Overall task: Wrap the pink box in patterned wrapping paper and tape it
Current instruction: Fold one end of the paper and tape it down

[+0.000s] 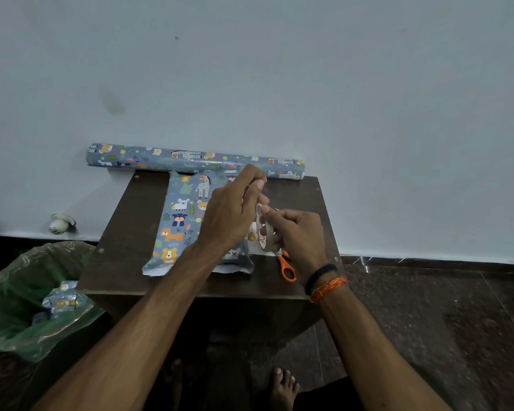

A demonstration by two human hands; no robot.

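Glossy tape roll (pixel 264 228) pinched upright by both hands above flat patterned parcel (pixel 181 223).

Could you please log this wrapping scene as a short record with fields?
table: dark wood
box: wrapped in animal paper, ends open
roll: at the table's far edge, by the wall
tape: held above the table
right hand: grips tape
left hand: fingers at the tape's top edge
scissors: orange, under right hand
bin: left of the table, scraps inside

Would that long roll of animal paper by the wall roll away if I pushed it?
Probably. The wrapping paper roll is a round tube, so it likely rolls, though the wall behind should stop it. Both ends overhang the table, so it might tip.
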